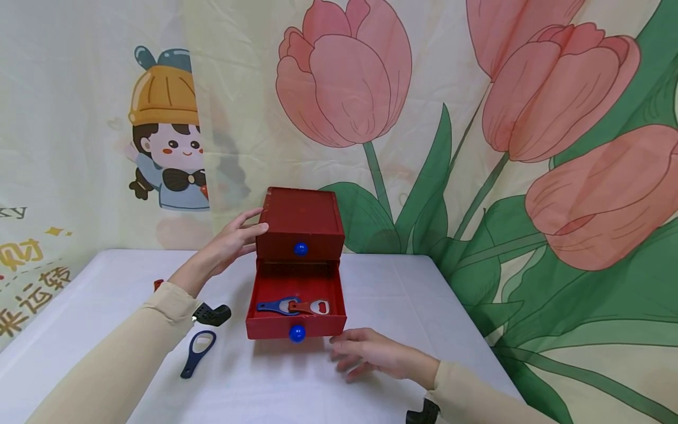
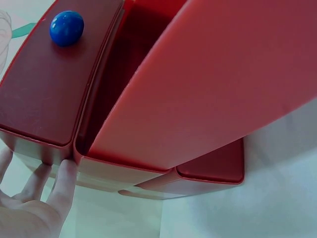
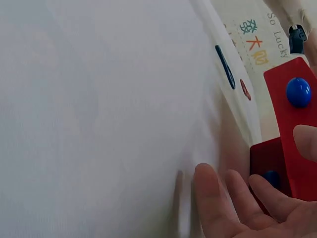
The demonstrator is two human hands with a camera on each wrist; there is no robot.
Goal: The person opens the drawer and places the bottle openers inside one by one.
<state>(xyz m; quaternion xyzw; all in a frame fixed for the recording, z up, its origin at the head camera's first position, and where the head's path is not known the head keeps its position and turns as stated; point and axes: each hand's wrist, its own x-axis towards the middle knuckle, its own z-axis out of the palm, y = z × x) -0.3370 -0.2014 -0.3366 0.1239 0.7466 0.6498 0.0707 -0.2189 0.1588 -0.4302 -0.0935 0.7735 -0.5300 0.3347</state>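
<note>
A red drawer box (image 1: pixel 303 213) with blue knobs stands on the table, its middle drawer (image 1: pixel 269 328) pulled out. Inside that drawer lie a blue bottle opener (image 1: pixel 273 307) and a red bottle opener (image 1: pixel 307 307), overlapping. My left hand (image 1: pixel 231 246) rests against the box's upper left side; the left wrist view shows its straight fingers (image 2: pixel 62 188) touching the side wall. By the open drawer's front right corner is my right hand (image 1: pixel 378 353), fingers loosely spread and holding nothing. From the head view I cannot tell whether its fingertips touch the drawer.
A dark blue bottle opener (image 1: pixel 198 353) lies on the white tablecloth (image 1: pixel 392 288), left of the box. Partly hidden behind my left forearm is a small red item (image 1: pixel 158 284). A printed tulip curtain (image 1: pixel 344 88) hangs behind the table.
</note>
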